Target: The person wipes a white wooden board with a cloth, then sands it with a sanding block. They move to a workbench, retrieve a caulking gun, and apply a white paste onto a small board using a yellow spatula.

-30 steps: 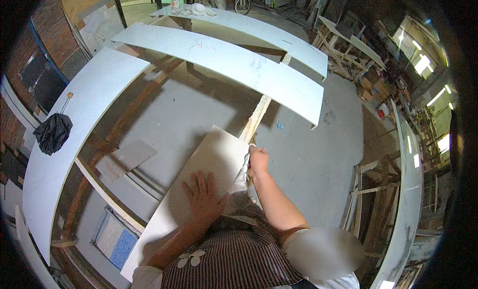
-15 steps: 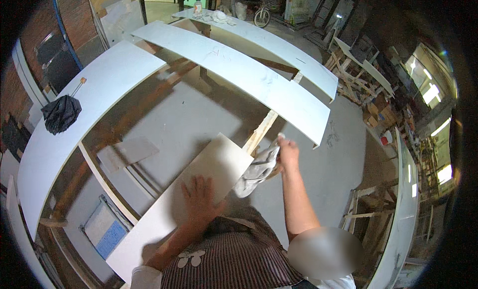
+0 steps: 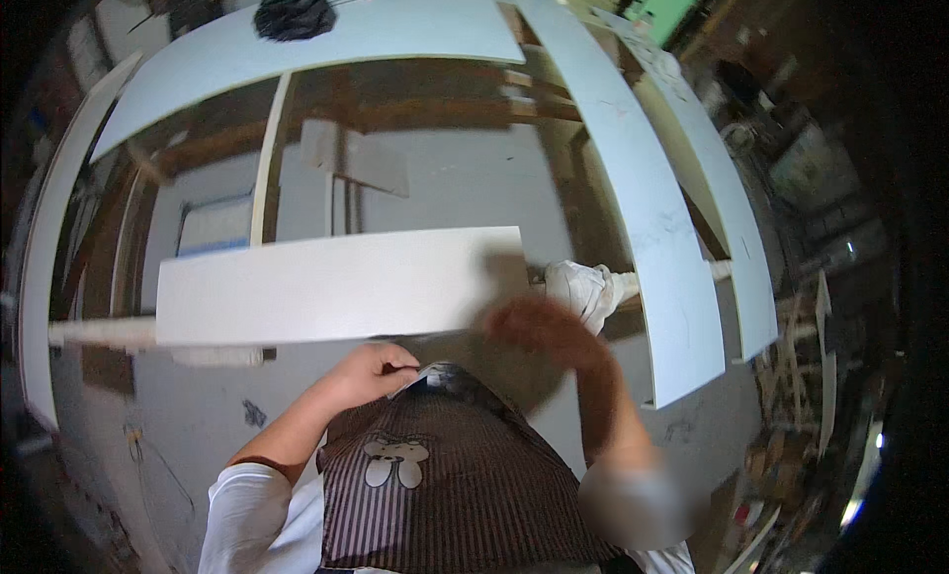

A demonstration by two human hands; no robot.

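Timber railing (image 3: pixel 104 332) shows at the left, running in line with a rectangular white board (image 3: pixel 336 285) and seeming to carry it, presumably so that the surface lies level at waist height. The board is directly in front of the person, broad face up, its long axis crossing the body from left to right and rising slightly toward the right; one narrow end points left along the timber, the other right. Beyond it, a narrow wooden crosspiece (image 3: pixel 269 164) reaches toward a long, pale panel (image 3: pixel 415 25), on which a crumpled black bundle (image 3: pixel 295 13) sits well apart from the hands.

Near the board's front edge, the left hand (image 3: pixel 381 368) has its fingers curled in and appears to pinch the upper edge of a striped apron (image 3: pixel 445 485), perhaps to keep that fabric lifted. Farther right, the right hand (image 3: pixel 544 327) is over or just beside the board's right end, blurred and shadowed; I cannot tell whether it grips anything or touches the board. Just past that end, a bunched white cloth (image 3: pixel 585 285) hangs over the timber, probably left there to be within reach. Rightmost, two long, whitish slabs (image 3: pixel 647 178) (image 3: pixel 727 218) slant away side by side.
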